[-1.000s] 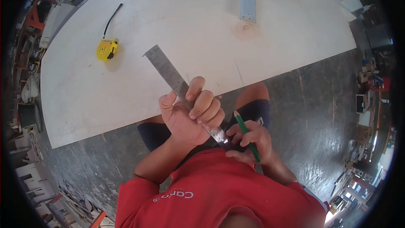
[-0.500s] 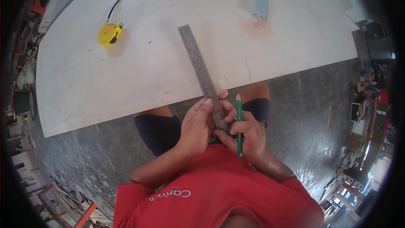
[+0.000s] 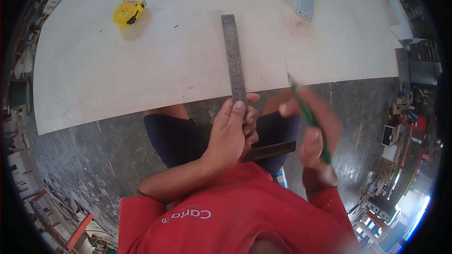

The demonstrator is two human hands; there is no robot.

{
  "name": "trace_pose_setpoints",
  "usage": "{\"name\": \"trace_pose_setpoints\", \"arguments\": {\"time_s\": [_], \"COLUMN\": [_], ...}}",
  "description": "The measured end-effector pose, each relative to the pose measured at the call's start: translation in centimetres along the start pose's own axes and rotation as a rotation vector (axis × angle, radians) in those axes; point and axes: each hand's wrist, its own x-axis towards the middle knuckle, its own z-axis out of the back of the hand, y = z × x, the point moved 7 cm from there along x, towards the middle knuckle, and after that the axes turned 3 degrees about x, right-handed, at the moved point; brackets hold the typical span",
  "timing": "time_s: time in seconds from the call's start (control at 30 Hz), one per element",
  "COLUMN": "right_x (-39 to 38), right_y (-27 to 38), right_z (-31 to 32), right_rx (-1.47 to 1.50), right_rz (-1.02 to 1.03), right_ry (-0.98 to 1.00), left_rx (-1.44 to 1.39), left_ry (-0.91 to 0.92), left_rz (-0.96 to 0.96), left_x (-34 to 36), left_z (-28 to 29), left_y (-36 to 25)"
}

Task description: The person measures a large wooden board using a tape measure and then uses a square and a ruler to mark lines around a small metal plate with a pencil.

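My left hand [image 3: 233, 124] is closed round the lower part of a try square. Its grey steel blade [image 3: 233, 51] points away from me over the pale board, and its dark stock [image 3: 278, 149] sticks out to the right below the fingers. The corner where blade meets stock is hidden by my hand. Off to the right, my right hand [image 3: 322, 117], smeared by motion, grips a green pencil [image 3: 306, 108]. The pencil's tip is near the board's front edge, close to a thin dark line; whether it touches cannot be told.
The large pale board [image 3: 141, 70] spreads in front of my legs. On it lie a yellow tape measure [image 3: 129, 13] with a black strap at the left and a grey metal block [image 3: 305, 2] at the far right. Concrete floor [image 3: 108, 160] surrounds me, with cluttered shelves [image 3: 400, 146] to the right.
My right hand has left the try square and swung right and forward with the pencil. The square has turned more upright in my left hand, and its stock has come into sight.
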Motion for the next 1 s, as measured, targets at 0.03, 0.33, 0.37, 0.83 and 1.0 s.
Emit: {"name": "trace_pose_setpoints", "arguments": {"time_s": [0.03, 0.33, 0.37, 0.83, 1.0], "right_x": [1.4, 11.8, 12.3, 13.7, 13.1], "right_y": [-0.2, -4.5, -4.9, -8.0, -8.1], "right_z": [0.2, -5.7, -6.9, -10.7, -10.3], "right_rx": [0.073, -0.029, -0.006, 0.142, 0.241], "right_rz": [-0.054, 0.143, 0.173, 0.112, 0.195], "right_ry": [-0.062, 0.615, 0.710, 1.081, 0.973], "left_rx": [0.008, 0.068, 0.065, 0.018, 0.002], "left_ry": [0.003, -0.033, -0.035, -0.093, -0.129], "left_rz": [0.001, -0.003, -0.008, 0.031, 0.025], "left_x": [0.0, -0.2, -0.1, -0.6, -0.8], "left_z": [-0.1, -0.2, -0.3, -0.6, -1.2], "left_y": [-0.1, -0.2, -0.2, -0.1, 0.0]}}
